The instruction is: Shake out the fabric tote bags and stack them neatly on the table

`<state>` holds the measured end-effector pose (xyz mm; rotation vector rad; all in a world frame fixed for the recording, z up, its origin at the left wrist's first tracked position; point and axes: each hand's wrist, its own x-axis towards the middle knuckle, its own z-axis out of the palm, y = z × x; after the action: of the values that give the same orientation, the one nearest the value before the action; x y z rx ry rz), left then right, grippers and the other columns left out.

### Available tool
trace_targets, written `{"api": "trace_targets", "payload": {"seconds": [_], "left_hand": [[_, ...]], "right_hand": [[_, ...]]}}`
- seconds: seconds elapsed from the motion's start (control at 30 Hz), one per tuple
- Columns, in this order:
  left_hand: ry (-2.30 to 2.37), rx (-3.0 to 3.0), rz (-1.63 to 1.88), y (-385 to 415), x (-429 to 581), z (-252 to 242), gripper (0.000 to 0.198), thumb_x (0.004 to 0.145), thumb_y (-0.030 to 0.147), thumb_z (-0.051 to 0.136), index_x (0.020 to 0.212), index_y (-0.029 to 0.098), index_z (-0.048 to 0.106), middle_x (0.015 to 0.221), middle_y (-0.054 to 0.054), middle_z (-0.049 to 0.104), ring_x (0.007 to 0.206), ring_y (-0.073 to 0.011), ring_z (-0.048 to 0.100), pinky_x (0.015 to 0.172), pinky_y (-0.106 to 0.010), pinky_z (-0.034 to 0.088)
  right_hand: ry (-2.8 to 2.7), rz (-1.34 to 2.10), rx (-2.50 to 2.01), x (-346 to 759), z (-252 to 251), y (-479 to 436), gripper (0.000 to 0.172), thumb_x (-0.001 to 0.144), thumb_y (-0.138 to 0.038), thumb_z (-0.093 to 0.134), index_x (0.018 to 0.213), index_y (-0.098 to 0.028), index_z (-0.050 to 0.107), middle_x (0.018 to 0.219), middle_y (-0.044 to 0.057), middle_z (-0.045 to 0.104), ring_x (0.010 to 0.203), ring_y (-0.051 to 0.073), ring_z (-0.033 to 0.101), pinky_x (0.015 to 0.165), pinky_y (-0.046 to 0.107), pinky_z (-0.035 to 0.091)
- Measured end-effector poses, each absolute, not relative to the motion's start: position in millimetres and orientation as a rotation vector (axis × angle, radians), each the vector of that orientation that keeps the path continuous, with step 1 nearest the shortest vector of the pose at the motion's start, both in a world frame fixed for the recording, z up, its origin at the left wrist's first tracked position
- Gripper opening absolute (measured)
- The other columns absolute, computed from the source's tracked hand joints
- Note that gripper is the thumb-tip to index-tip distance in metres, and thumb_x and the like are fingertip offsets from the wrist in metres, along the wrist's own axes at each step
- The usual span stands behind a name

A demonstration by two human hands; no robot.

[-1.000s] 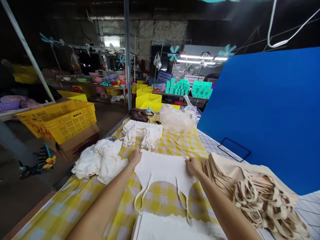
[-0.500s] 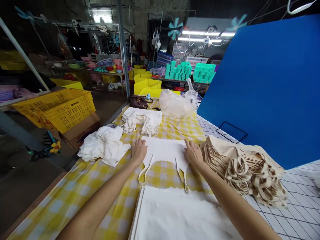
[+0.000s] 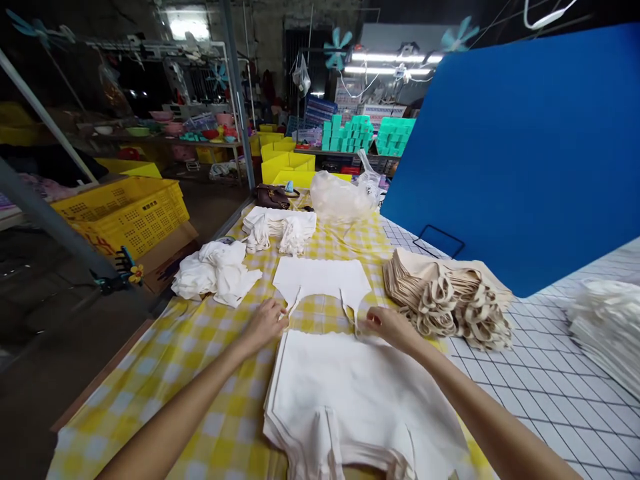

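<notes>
1. White top lies just beyond the white stack, long axis crosswise, straps toward it.
2. Left hand, at the stack's far-left corner: half curled, hold unclear.
3. Right hand, far-right corner: loosely curled, hold unclear; neither clearly nearer.

I saw one garment lying on the tablecloth, behind the near stack and before the far stack — a heap of fabric to its left, a third stack to its right — with a handbag and a plastic bag farther back and a crate off left.
</notes>
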<state>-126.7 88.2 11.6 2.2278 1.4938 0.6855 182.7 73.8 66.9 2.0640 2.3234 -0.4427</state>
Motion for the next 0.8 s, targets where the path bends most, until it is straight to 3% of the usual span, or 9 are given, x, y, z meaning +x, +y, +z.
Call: {"api": "trace_targets", "payload": {"seconds": [0.2,0.3,0.4,0.57,0.63,0.8], "left_hand": [[1.624,1.983,0.821,45,-117,44,0.013,0.078,0.023,0.052,0.089,0.017,0.056,0.080,-0.002,0.055,0.072,-0.0148,0.054,0.069,-0.029,0.046],[1.548,2.071,0.822,7,-104,53,0.023,0.074,0.022,0.058,0.097,0.018,0.056,0.090,-0.003,0.055,0.085,-0.0175,0.055,0.076,-0.031,0.046],[1.352,2.222,0.755,-26,-88,61,0.023,0.074,0.021,0.060,0.097,0.020,0.058,0.094,-0.003,0.054,0.093,-0.0180,0.054,0.084,-0.033,0.044],[1.218,2.335,0.451,-55,-63,67,0.031,0.072,0.034,0.065,0.099,0.020,0.059,0.096,-0.004,0.055,0.090,-0.0185,0.055,0.082,-0.032,0.045],[1.303,2.394,0.359,-59,-56,67,0.034,0.073,0.037,0.064,0.101,0.019,0.057,0.099,-0.005,0.054,0.089,-0.0198,0.055,0.079,-0.032,0.046],[1.493,2.438,0.177,-63,-40,74,0.017,0.081,0.026,0.049,0.091,0.015,0.059,0.094,-0.009,0.056,0.084,-0.0215,0.057,0.071,-0.031,0.046]], "right_hand": [[2.336,-0.380,2.492,215,74,0,0.021,0.080,-0.037,0.044,0.077,-0.021,0.057,0.075,0.005,0.063,0.065,0.018,0.057,0.055,0.026,0.037],[2.331,-0.363,2.644,220,63,-39,0.020,0.079,-0.037,0.045,0.080,-0.021,0.057,0.074,0.005,0.061,0.062,0.017,0.055,0.056,0.028,0.040],[2.527,-0.536,2.518,210,59,-68,0.024,0.083,-0.039,0.042,0.082,-0.021,0.058,0.080,0.005,0.060,0.066,0.016,0.056,0.058,0.028,0.043],[2.619,-0.670,2.296,189,62,-90,0.023,0.083,-0.041,0.046,0.085,-0.022,0.059,0.085,0.005,0.057,0.077,0.018,0.058,0.065,0.029,0.045],[2.568,-0.657,2.327,186,62,-93,0.020,0.079,-0.038,0.050,0.089,-0.022,0.059,0.086,0.005,0.056,0.075,0.018,0.058,0.064,0.029,0.045],[2.444,-0.624,2.407,182,57,-97,0.023,0.077,-0.026,0.044,0.094,-0.022,0.059,0.090,0.005,0.056,0.064,0.014,0.058,0.061,0.027,0.045]]}}
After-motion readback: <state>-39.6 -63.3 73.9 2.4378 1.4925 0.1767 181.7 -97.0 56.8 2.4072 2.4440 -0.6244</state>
